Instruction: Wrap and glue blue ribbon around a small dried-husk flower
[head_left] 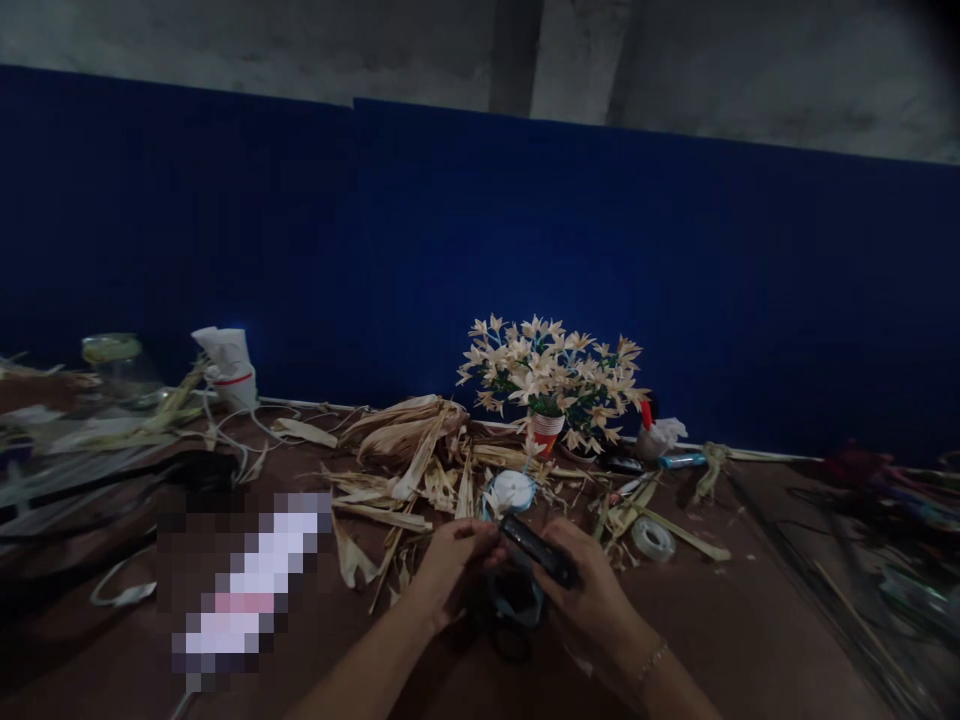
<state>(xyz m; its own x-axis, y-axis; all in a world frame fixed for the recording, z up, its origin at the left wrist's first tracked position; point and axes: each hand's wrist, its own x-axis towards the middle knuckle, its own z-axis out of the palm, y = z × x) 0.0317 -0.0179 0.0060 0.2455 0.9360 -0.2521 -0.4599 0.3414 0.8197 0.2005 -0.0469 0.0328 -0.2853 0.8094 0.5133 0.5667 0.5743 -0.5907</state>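
My right hand [589, 575] is wrapped round a long black stapler-like tool [536, 550], which points up and to the left. At the tool's far end, my left hand [457, 560] is closed in a pinch. Whatever lies between its fingertips is too small and dark to make out. Just beyond the hands sits a round white-topped item with a blue edge [514, 490]. Dry corn husks [397, 490] spread out in front of my left hand. To the right of my right hand lies a roll of clear tape [652, 538].
Husk-coloured flowers [536, 370] stand in a red-and-white cup [546, 432] at the back. A blurred, pixelated bright object [255, 580] lies left. Cables [112, 490], a clear jar [120, 365] and a white wrapped cup [232, 370] are farther left. A blue partition [375, 250] borders the table.
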